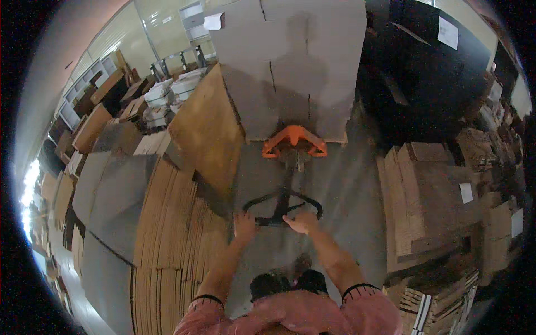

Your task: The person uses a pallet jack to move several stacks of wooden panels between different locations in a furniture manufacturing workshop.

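A pallet jack (295, 141) with an orange body stands in front of me, its black loop handle (288, 195) tilted toward me. My left hand (244, 225) is closed on the left corner of the handle loop. Right of the loop's middle, my right hand (303, 221) grips the same near bar, its thumb pointing inward. Ahead of the jack rises a tall grey-brown cardboard load (287, 72) with a white paper sheet (213, 22) at its upper left. The forks are hidden beneath that load.
Stacked flat cardboard (173, 218) lines the left side, close to my left arm. A tan board (209, 131) leans beyond it. On the right stand brown cardboard stacks (421, 195) and a large black stack (421, 67). Grey floor (352, 190) runs between the rows.
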`<act>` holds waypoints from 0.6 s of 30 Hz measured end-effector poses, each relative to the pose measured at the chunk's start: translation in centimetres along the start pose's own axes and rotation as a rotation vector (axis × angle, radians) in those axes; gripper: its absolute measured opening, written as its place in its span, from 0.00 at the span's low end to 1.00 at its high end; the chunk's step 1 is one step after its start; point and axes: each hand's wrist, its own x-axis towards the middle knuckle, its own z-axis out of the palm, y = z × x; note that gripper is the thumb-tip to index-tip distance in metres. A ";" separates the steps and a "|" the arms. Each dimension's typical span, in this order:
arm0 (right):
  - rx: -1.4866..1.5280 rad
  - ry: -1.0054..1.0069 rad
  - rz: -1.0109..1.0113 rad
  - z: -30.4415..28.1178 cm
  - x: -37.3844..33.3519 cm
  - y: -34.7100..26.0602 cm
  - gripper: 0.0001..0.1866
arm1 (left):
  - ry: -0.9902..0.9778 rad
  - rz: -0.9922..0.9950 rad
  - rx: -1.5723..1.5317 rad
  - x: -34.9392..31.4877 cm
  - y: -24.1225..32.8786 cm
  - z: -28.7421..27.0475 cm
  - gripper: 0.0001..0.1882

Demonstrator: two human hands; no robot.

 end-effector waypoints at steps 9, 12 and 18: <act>-0.017 0.173 0.115 -13.2 5.7 -1.8 0.36 | 0.393 0.237 -0.183 9.4 1.1 -9.5 0.29; 0.137 0.374 0.051 -19.4 9.5 -2.5 0.29 | 0.585 0.264 -0.232 14.4 0.6 -16.2 0.28; 0.139 1.050 0.089 -25.1 19.7 -1.9 0.26 | 0.718 0.124 -0.205 25.6 -0.1 -21.0 0.30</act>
